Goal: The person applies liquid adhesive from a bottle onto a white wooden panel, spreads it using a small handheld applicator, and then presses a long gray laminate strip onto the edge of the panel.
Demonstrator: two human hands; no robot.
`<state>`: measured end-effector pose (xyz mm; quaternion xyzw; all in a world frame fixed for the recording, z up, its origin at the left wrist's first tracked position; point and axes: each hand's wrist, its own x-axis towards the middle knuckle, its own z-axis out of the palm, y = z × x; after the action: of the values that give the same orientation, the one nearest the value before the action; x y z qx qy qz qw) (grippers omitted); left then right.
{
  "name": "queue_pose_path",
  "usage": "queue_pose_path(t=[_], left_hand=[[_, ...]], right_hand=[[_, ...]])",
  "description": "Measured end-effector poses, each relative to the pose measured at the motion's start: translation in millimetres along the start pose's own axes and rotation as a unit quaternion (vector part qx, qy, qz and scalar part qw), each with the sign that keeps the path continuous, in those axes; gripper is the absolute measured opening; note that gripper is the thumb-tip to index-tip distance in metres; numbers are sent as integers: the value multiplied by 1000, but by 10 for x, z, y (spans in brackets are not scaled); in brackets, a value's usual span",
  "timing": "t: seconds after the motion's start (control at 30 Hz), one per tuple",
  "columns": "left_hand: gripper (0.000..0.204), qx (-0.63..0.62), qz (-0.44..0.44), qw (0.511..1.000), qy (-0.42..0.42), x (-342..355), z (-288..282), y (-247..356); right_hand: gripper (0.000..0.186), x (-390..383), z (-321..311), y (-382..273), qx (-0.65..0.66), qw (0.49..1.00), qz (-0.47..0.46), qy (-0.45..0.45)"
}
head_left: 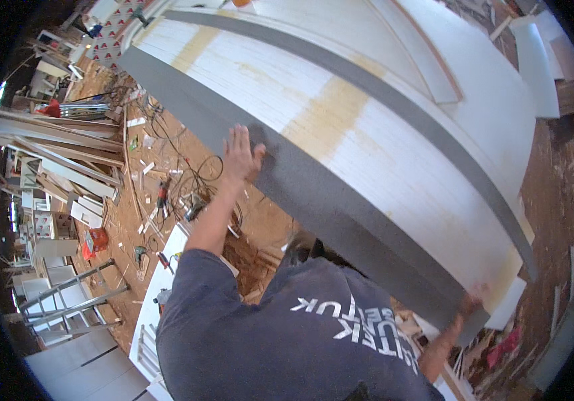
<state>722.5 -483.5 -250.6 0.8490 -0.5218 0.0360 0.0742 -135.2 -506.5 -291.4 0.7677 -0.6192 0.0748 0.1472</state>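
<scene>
Head view: long panel [233, 77], one, pale with a wood-grain face and tan cross-bands, lying slantwise from upper left to lower right. Near edge: dark grey band [340, 200]; far side: a second, narrower dark grey strip [380, 90].

Position relative to the fingers: the near band lies directly under those of the left hand [239, 157], well short of its upper-left end; the panel's lower-right end is at those of the right hand [469, 307].

Left hand: laid flat on the band, fingers extended and close together, pointing up the picture, thumb held apart toward the right; a darker patch shows on the band just beside it. Left arm: bare below the dark sleeve [200, 277], reaching up and forward.

Right hand: low at the panel's corner, forearm rising from the lower edge; blurred, so whether its fingers are spread or pinching cannot be told.

Surroundings: brown floor [136, 207] with scraps; loose cables [186, 167]; red-and-black power tool [162, 195], left of the left forearm; metal ladder [76, 297], lower left; stacked boards [63, 144], far left; large white sheet [501, 144], beyond the panel.
</scene>
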Motion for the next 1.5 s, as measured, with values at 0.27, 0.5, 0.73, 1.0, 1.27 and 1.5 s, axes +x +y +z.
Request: queue_pose_path(t=[0.27,0.5,0.73,1.0,1.27,1.5], left_hand=[[80,-36,43,998,-32,322,24,-286],[81,-21,25,997,-64,285,-93,-299],[88,-58,24,995,-81,387,-159,-455],[92,-8,-25,998,-64,1169,-109,-1411],[93,-23,-55,996,-73,1096,-95,-1411],[90,-29,-32,997,-66,1136,-121,-1463]], right_hand=[[49,1291,-1232,-4252,309,924,-187,-122],[56,1163,-1075,-4679,234,953,-156,-108],[56,1199,-1211,-4736,178,956,-207,-107],[46,1114,-1114,-4739,213,957,-171,-96],[44,1188,-1158,-4781,245,954,-137,-105],[42,1063,-1057,-4730,245,955,-139,-92]])
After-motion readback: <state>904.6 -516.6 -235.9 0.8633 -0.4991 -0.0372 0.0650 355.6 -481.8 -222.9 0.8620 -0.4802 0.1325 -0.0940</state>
